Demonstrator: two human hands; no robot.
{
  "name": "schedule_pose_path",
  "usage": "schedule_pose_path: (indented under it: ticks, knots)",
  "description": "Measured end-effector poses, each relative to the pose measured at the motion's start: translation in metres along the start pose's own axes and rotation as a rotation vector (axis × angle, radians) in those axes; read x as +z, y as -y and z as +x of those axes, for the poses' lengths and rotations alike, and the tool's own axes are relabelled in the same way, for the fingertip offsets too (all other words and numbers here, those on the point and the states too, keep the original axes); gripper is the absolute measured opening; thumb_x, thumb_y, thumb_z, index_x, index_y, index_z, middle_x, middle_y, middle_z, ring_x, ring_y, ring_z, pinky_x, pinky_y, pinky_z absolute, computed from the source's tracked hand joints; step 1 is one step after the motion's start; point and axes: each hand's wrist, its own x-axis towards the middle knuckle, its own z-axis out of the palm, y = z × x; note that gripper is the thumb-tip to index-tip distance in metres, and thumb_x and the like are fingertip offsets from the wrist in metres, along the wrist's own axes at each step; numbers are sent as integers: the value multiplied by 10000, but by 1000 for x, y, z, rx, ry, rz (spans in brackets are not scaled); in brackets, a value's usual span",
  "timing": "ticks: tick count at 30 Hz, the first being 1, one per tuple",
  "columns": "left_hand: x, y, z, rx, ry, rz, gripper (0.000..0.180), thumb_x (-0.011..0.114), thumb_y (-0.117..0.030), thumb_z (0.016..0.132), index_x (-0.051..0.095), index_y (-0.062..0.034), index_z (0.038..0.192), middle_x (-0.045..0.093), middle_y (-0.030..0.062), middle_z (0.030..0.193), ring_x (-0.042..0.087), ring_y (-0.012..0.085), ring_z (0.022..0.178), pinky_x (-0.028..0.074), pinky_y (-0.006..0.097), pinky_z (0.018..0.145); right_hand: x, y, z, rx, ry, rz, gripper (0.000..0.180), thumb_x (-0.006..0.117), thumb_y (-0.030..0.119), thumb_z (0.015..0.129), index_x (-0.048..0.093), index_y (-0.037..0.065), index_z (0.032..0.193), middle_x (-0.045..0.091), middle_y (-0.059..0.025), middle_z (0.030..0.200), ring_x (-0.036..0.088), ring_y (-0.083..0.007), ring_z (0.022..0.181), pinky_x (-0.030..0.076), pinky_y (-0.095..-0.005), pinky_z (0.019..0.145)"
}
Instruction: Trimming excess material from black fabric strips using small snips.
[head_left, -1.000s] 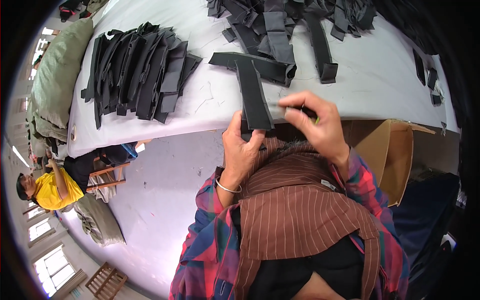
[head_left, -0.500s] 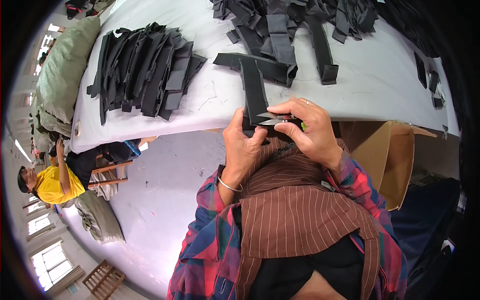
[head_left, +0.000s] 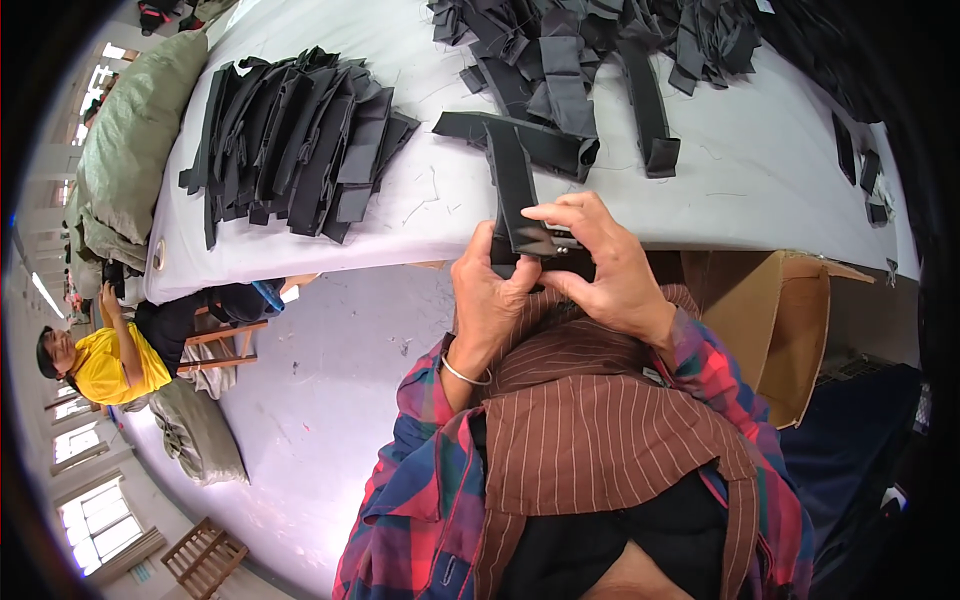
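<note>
A long black webbing strap (head_left: 512, 185) runs from the white table's edge down into both of my hands. My left hand (head_left: 492, 300) pinches its lower end from the left, thumb on top. From the right, my right hand (head_left: 600, 268) closes over the same end, where a small metal piece (head_left: 562, 242) shows between the fingers. Another black strap (head_left: 535, 145) lies crosswise under it on the table.
A neat stack of black straps (head_left: 295, 140) lies at the table's left, a loose heap of straps (head_left: 590, 45) at the far middle. The white table (head_left: 780, 170) curves ahead. An open cardboard box (head_left: 775, 320) stands on my right. A person in yellow (head_left: 105, 360) sits at far left.
My hands have drawn together on the strap's end and pulled it closer to me; my right hand went from spread fingers to closed over it.
</note>
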Motion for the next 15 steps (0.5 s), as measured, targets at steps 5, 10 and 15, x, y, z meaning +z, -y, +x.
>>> schedule_pose_path:
  ticks: [5,10,15]
  knots:
    - [-4,-6,-3,-107,64,-123,192,614,-107,844,563,5,992,653,99,773,602,118,715,491,276,669,-2,-22,8,-7,34,93,247,648,-32,727,635,50,959,579,-68,914,600,-216,813,478,-284,703]
    - [-28,-25,-5,-132,256,-107,166,556,-45,863,577,-3,1022,638,141,936,595,159,854,474,297,775,-18,-3,19,266,-41,392,56,573,-26,870,605,12,897,529,76,733,445,-4,665,357,-181,567]
    - [-62,-89,0,658,173,354,204,552,-68,865,593,20,1045,448,253,1332,468,336,1201,331,379,1019,-44,42,20,291,21,1027,98,626,45,858,572,19,935,483,58,680,365,-11,551,248,-190,485]
